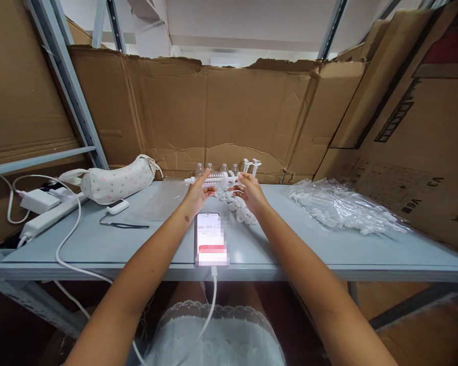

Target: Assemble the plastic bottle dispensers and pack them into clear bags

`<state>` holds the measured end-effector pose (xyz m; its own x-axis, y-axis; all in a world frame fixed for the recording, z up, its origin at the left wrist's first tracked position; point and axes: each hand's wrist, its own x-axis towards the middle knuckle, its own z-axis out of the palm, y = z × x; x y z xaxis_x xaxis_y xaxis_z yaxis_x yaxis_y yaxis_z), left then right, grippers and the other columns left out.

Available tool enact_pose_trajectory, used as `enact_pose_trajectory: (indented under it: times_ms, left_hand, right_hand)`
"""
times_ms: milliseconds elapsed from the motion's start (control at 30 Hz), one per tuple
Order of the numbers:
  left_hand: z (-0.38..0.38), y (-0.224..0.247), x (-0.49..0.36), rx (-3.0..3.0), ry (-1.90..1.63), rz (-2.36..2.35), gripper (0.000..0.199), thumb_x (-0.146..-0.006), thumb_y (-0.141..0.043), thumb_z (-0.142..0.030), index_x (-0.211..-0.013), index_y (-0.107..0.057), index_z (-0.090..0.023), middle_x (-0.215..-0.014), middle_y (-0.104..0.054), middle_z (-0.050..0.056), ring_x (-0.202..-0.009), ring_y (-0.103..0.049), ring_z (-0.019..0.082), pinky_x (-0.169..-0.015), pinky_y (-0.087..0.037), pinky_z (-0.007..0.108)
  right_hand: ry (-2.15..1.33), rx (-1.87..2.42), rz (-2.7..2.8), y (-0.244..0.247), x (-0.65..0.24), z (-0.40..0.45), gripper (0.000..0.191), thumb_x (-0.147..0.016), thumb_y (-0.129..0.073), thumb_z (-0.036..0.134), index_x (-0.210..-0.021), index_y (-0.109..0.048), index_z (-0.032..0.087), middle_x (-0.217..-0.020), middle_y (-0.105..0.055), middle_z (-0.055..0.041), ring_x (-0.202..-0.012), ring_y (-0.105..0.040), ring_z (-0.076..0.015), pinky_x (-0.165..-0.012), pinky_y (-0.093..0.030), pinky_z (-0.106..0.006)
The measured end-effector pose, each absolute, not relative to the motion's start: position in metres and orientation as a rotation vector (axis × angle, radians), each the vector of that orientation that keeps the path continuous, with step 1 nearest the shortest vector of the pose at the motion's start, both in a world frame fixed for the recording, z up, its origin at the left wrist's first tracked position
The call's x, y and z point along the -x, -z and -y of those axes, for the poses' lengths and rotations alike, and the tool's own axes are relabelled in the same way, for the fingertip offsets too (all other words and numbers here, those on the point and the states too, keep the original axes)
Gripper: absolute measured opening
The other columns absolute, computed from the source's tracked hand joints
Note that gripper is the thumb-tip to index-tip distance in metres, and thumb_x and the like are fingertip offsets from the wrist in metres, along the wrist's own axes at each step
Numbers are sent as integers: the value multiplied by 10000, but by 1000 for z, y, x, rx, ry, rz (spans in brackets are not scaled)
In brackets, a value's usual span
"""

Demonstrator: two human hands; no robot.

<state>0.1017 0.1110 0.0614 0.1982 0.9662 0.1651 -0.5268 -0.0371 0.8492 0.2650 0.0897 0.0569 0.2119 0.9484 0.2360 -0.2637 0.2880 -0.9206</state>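
A clear cylinder with a ribbed or coiled inside (217, 179) is held level between my two hands above the table. My left hand (199, 192) has its fingers closed round the cylinder's left part, where a white nozzle sticks out. At the other end my right hand (250, 191) pinches the white end piece. Just behind stand several clear bottles (224, 168) and white plunger-like pieces (256, 165). Small white round parts (242, 210) lie in a cluster below my right hand. A lit phone (210, 239) rests on the table nearer to me.
A plastic bag of white parts (341, 206) lies at right on the grey table (137, 249). At left are a white patterned pouch (116, 182), a small white device (117, 207), a power strip (49, 218) and cables. Cardboard (252, 112) walls the back.
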Motion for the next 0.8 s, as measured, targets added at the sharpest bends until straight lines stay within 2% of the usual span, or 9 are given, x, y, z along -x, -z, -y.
enact_pose_trajectory:
  times_ms: [200,267,367,467,533,600,667,733,800]
  left_hand:
    - [-112,-59,-100,-1075,-1272,-600,451,-752,-701,-537,-974,-557,-172,-789,-598,8,-515,-557,69,-490,-422,194]
    - [-109,-58,-100,-1224,-1231,-610,494,-752,-681,-575,-1010,-567,-171,-865,-640,38,-542,-576,80,-515,-442,207]
    - [-102,-65,-94,-1575,-1099,-702,564,-750,-646,-622,-1090,-589,-175,-1037,-676,97,-698,-644,140,-612,-487,250]
    - [-93,-83,-74,-2027,-846,-892,635,-668,-742,-559,-1155,-619,-169,-1163,-673,135,-973,-656,238,-825,-501,311]
    - [-86,-94,-52,-2205,-762,-1026,651,-716,-681,-551,-1252,-583,-196,-1341,-590,134,-1115,-613,274,-943,-469,359]
    - [-79,-101,-27,-2376,-598,-1231,614,-769,-602,-530,-1290,-567,-207,-1413,-538,118,-1255,-529,289,-1045,-402,388]
    - [-73,-100,-2,-2490,-352,-1480,576,-781,-564,-452,-1292,-575,-186,-1409,-543,128,-1287,-507,304,-1086,-358,420]
    - [-68,-93,19,-2509,-119,-1686,584,-753,-568,-399,-1294,-582,-180,-1385,-563,148,-1266,-525,341,-1063,-376,462]
    - [-66,-83,35,-2517,-43,-1751,585,-736,-564,-343,-1302,-580,-193,-1387,-562,148,-1265,-525,360,-1053,-377,486]
  right_hand:
    - [-1114,848,1079,-57,-259,-87,163,-812,-597,298,-940,-542,214,-751,-604,18,-562,-618,-113,-511,-482,-238]
    - [-1088,893,1085,-55,-259,-88,179,-813,-629,343,-875,-523,212,-666,-585,29,-494,-563,-103,-492,-459,-235]
    - [-991,932,1058,-53,-264,-93,326,-787,-682,447,-754,-452,219,-545,-510,60,-417,-459,-80,-438,-382,-212]
    - [-934,901,1014,-56,-271,-97,400,-774,-685,515,-719,-420,221,-516,-476,73,-390,-401,-64,-414,-338,-203]
    - [-919,895,971,-59,-276,-98,417,-769,-687,532,-716,-413,222,-519,-470,79,-379,-383,-55,-400,-319,-199]
    - [-911,903,928,-61,-278,-98,426,-776,-678,537,-706,-400,222,-522,-462,82,-365,-365,-48,-383,-295,-198]
    - [-901,909,895,-63,-280,-98,421,-794,-660,528,-696,-387,222,-518,-448,84,-353,-346,-45,-370,-271,-200]
    - [-894,907,879,-63,-279,-97,414,-803,-652,512,-688,-378,223,-513,-440,82,-351,-336,-46,-364,-258,-202]
    - [-886,899,874,-62,-278,-98,413,-792,-668,486,-678,-370,224,-506,-430,80,-356,-322,-46,-362,-248,-201]
